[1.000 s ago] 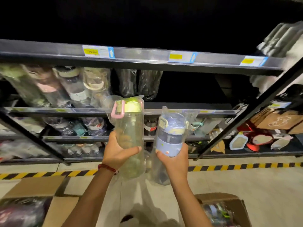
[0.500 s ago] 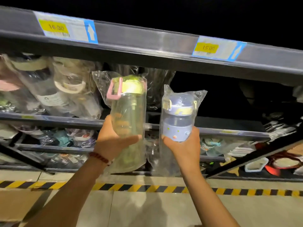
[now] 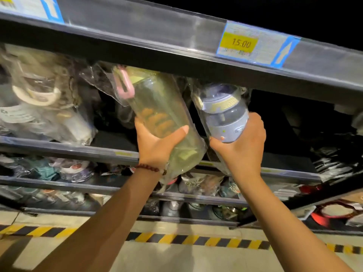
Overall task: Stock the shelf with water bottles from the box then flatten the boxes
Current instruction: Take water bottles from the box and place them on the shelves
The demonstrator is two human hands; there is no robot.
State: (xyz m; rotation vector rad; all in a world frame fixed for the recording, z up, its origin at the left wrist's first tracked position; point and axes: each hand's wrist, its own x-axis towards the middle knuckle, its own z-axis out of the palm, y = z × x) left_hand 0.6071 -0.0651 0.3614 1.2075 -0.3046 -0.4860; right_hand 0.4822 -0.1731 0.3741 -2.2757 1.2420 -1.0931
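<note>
Up at the head camera, I see both arms raised toward a dark metal shelf unit (image 3: 176,55). My left hand (image 3: 157,146) grips the green bottle (image 3: 161,118), a clear greenish one sealed in a plastic bag, with the thumb across its front and the other fingers wrapped behind, showing through the plastic. That bottle tilts with its yellow-green lid and pink handle (image 3: 124,83) leaning up and to the left, the top tucked just under the edge of the upper shelf rail. A beaded bracelet (image 3: 150,168) sits on the left wrist. My right hand (image 3: 241,146) grasps the blue bottle (image 3: 224,114), a grey-blue one also bagged, fingers curled round its lower body; its cap points up into the shelf opening, just beside the green bottle, the two apart by a narrow dark gap. To the left on the same shelf level lie other bagged bottles (image 3: 39,103), blurred. A price tag (image 3: 253,46) reading 15.00 with a blue arrow is fixed to the rail above the blue bottle. Lower shelves hold more wrapped goods (image 3: 196,185) that I cannot make out. A yellow and black striped line (image 3: 196,240) runs along the floor below the unit.
</note>
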